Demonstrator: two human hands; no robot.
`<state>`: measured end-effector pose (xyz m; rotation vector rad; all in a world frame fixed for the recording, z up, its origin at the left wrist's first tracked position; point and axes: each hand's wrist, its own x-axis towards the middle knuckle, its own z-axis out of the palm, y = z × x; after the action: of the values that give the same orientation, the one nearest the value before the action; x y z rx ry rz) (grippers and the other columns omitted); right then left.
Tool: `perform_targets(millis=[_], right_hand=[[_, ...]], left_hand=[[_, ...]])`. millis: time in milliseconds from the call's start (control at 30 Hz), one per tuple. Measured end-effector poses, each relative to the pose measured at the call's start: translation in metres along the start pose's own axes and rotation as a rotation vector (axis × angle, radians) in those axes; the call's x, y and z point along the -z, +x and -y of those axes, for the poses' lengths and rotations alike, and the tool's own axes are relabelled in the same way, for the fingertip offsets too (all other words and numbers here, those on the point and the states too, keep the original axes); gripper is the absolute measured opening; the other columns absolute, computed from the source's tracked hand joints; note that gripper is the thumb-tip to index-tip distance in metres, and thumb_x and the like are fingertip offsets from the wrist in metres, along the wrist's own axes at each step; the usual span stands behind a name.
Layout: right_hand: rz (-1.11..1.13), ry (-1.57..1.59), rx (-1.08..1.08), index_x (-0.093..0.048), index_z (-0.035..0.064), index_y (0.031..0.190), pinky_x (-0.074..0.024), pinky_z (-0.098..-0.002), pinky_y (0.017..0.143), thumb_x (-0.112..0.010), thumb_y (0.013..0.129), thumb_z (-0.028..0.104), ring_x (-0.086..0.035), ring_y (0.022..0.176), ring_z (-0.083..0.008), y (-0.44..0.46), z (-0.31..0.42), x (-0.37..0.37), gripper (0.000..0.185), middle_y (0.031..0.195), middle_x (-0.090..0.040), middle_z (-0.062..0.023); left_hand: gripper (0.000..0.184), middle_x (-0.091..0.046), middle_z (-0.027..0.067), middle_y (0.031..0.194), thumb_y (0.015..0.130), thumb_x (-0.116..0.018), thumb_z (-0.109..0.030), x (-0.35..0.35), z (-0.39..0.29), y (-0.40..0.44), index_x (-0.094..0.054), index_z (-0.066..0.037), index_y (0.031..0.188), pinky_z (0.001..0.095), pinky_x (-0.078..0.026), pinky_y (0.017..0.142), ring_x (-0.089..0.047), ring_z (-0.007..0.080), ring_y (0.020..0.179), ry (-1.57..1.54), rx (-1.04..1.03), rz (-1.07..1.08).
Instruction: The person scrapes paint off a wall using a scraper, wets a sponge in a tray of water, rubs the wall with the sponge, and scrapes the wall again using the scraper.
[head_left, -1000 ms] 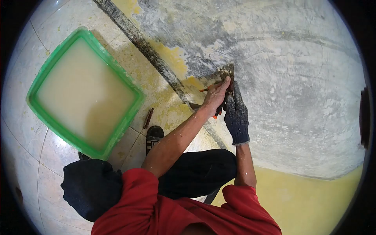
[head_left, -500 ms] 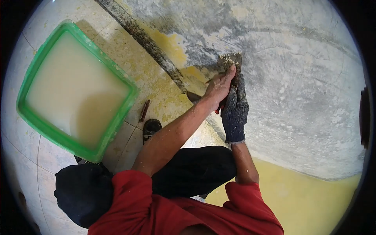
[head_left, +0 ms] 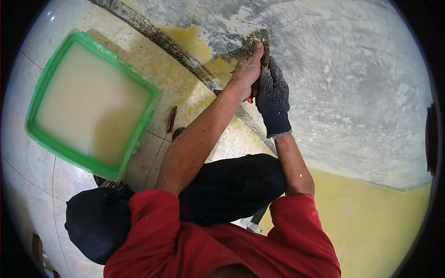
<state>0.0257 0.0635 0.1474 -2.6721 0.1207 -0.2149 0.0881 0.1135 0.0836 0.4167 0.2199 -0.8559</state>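
Observation:
My left hand (head_left: 248, 72) is bare and closed around a flat metal scraper (head_left: 257, 37), its thumb lying along the blade. Pale crumbs stick to the blade, which rests at the grey, patchy wall (head_left: 343, 83). Pressed against the same scraper from the right is my right hand (head_left: 273, 99), in a dark knit glove, with its fingers close together. Small orange-red parts show beneath the hands, and a dark tip pokes out by the left wrist; what they belong to is partly hidden.
A green basin (head_left: 34, 109) of cloudy liquid stands on the tiled floor at left. Beside it lies a thin brown stick-like object (head_left: 172, 119). A dark strip (head_left: 157, 37) runs along the wall's base. Yellow paint (head_left: 371, 217) covers the wall's lower right. A bent leg in black trousers is below.
Both hands and the scraper have moved up in the view, and slightly left since the middle frame. The wall and floor have shifted in view too. Both hands stay on the scraper.

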Motion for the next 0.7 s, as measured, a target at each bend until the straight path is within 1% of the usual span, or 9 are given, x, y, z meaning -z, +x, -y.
perform_targets(millis=[167, 233, 300, 433, 500, 567, 633, 667, 700], right_hand=[[-0.071, -0.278, 0.326, -0.051, -0.0033, 0.122, -0.0456, -0.0375, 0.085, -0.044, 0.095, 0.014, -0.058, 0.102, -0.0366, -0.007, -0.018, 0.003, 0.033, 0.114, -0.058, -0.0240], [0.041, -0.332, 0.136, -0.052, -0.0026, 0.120, -0.0465, -0.0395, 0.081, -0.043, 0.095, 0.014, -0.059, 0.098, -0.0365, -0.014, -0.019, 0.007, 0.031, 0.111, -0.059, -0.0235], [0.028, -0.465, 0.265, -0.053, -0.0016, 0.119, -0.0469, -0.0399, 0.078, -0.044, 0.095, 0.015, -0.059, 0.093, -0.0366, -0.017, -0.037, 0.005, 0.030, 0.107, -0.060, -0.0221], [0.004, -0.232, -0.071, -0.054, -0.0021, 0.117, -0.0470, -0.0394, 0.076, -0.043, 0.097, 0.018, -0.060, 0.090, -0.0347, -0.011, -0.024, 0.000, 0.030, 0.104, -0.061, -0.0205], [-0.051, -0.468, 0.315, -0.055, 0.0008, 0.109, -0.0472, -0.0363, 0.055, -0.053, 0.087, 0.011, -0.058, 0.062, -0.0250, -0.001, -0.036, -0.002, 0.024, 0.083, -0.059, -0.0142], [-0.079, -0.272, 0.222, -0.055, 0.0007, 0.108, -0.0477, -0.0399, 0.060, -0.055, 0.082, 0.007, -0.059, 0.069, -0.0315, -0.012, -0.024, -0.003, 0.026, 0.086, -0.060, -0.0169], [-0.063, -0.646, 0.445, -0.055, 0.0009, 0.110, -0.0472, -0.0428, 0.065, -0.056, 0.079, 0.004, -0.058, 0.076, -0.0362, -0.012, -0.025, -0.001, 0.031, 0.089, -0.060, -0.0189], [-0.093, -0.557, 0.426, -0.054, 0.0005, 0.113, -0.0479, -0.0423, 0.068, -0.057, 0.078, 0.005, -0.059, 0.080, -0.0360, -0.014, -0.023, -0.003, 0.036, 0.091, -0.060, -0.0188], [-0.067, -0.332, 0.178, -0.054, 0.0004, 0.114, -0.0480, -0.0423, 0.070, -0.060, 0.076, 0.005, -0.059, 0.084, -0.0364, -0.015, -0.014, -0.006, 0.039, 0.093, -0.060, -0.0193]], left_hand=[[0.065, -0.062, 0.0098, 0.091, 0.087, -0.049, -0.063, -0.004, 0.008, 0.003, -0.062, -0.001, 0.100, 0.0382, -0.044, 0.079, -0.056, 0.0205, 0.088, -0.049, -0.103, 0.020], [0.066, -0.061, 0.0105, 0.100, 0.087, -0.050, -0.062, 0.001, 0.018, 0.013, -0.062, 0.000, 0.105, 0.0367, -0.041, 0.086, -0.054, 0.0207, 0.095, -0.039, -0.179, 0.047], [0.066, -0.060, 0.0107, 0.103, 0.087, -0.051, -0.062, 0.001, 0.021, 0.007, -0.060, -0.001, 0.108, 0.0357, -0.041, 0.087, -0.054, 0.0210, 0.095, 0.069, -0.173, 0.036], [0.075, -0.057, 0.0151, 0.121, 0.085, -0.051, -0.065, -0.006, 0.009, 0.008, -0.056, -0.001, 0.124, 0.0344, -0.038, 0.095, -0.052, 0.0232, 0.107, 0.075, -0.166, -0.048], [0.077, -0.055, 0.0167, 0.128, 0.086, -0.050, -0.065, -0.001, 0.006, 0.016, -0.053, -0.001, 0.128, 0.0359, -0.038, 0.096, -0.051, 0.0242, 0.111, 0.030, -0.141, 0.023], [0.076, -0.057, 0.0170, 0.124, 0.086, -0.050, -0.065, -0.001, 0.002, 0.008, -0.055, 0.000, 0.125, 0.0360, -0.039, 0.094, -0.052, 0.0233, 0.108, -0.095, -0.059, 0.096], [0.075, -0.058, 0.0170, 0.122, 0.086, -0.050, -0.064, -0.001, 0.013, 0.006, -0.056, 0.000, 0.123, 0.0361, -0.039, 0.094, -0.053, 0.0234, 0.106, -0.021, -0.102, 0.051], [0.075, -0.059, 0.0170, 0.119, 0.086, -0.049, -0.064, -0.001, 0.012, 0.007, -0.057, 0.001, 0.122, 0.0363, -0.039, 0.093, -0.053, 0.0234, 0.105, 0.047, -0.173, 0.003], [0.075, -0.060, 0.0171, 0.117, 0.086, -0.049, -0.065, -0.002, 0.014, 0.011, -0.058, 0.001, 0.121, 0.0375, -0.039, 0.093, -0.054, 0.0251, 0.104, 0.126, -0.158, -0.040]])
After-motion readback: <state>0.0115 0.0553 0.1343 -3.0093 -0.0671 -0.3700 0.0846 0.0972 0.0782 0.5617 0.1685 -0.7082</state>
